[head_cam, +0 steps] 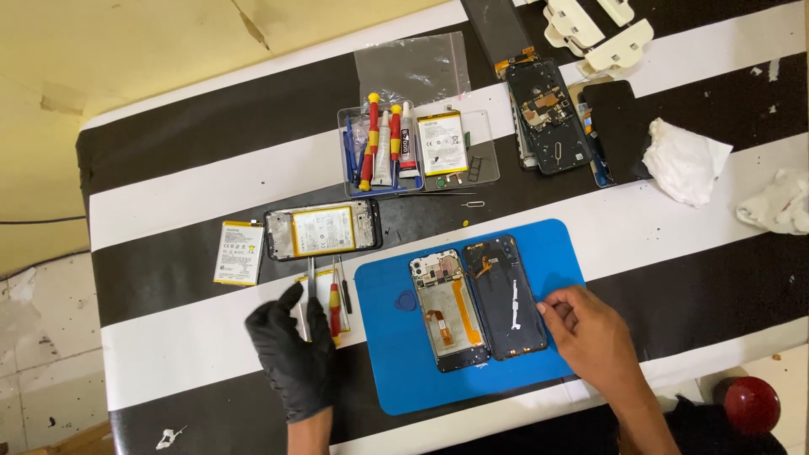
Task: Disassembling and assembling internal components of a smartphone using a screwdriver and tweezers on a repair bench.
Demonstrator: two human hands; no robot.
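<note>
My left hand (pixel 291 350), in a black glove, rests on the table with its fingers touching metal tweezers (pixel 309 282) and lying next to a red-handled screwdriver (pixel 334 305). My bare right hand (pixel 590 333) presses its fingertips on the blue mat (pixel 396 371), at the right edge of a dark back cover (pixel 508 297). Beside that cover lies an opened phone frame (pixel 445 310) with an orange flex cable. Neither hand holds anything.
Another opened phone (pixel 322 229) and a loose battery (pixel 238 252) lie left of the mat. A clear tray (pixel 484 156) with screwdrivers, glue tube and battery stands behind. Farther right are a stripped phone (pixel 548 118), a dark panel (pixel 619 126) and white cloths (pixel 684 160).
</note>
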